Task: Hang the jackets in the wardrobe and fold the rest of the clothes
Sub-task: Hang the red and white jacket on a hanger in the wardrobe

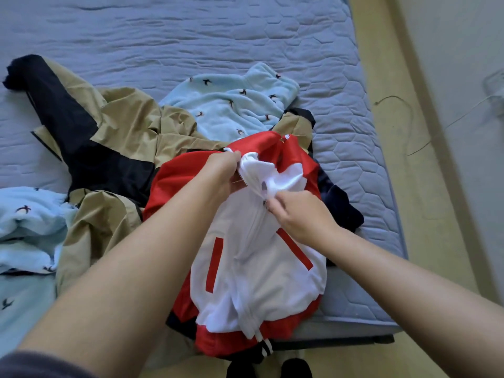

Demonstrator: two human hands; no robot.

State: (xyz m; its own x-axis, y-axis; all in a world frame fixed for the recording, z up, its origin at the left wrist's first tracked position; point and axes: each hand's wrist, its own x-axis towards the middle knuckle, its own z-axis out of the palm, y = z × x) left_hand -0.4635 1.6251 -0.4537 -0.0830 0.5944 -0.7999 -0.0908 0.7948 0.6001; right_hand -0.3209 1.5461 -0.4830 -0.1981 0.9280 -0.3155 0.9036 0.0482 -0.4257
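Observation:
A red and white zip jacket (256, 268) lies front-up on the near right part of the bed. My left hand (221, 173) grips the white fabric at its collar. My right hand (297, 214) pinches the jacket's front at the zipper, just below the collar. A tan and black jacket (109, 137) sprawls to the left, partly under the red one. A light blue fleece with small bird prints (234, 105) lies behind, and a second such piece (27, 230) sits at the left edge. A dark navy garment (341, 205) pokes out on the right.
The bed carries a grey-blue quilted cover (191, 36). Beige floor (425, 200) runs along the bed's right side, with a thin cable (409, 126) lying on it beside the wall. Dark shapes (296, 368) show at the bed's foot, below the jacket.

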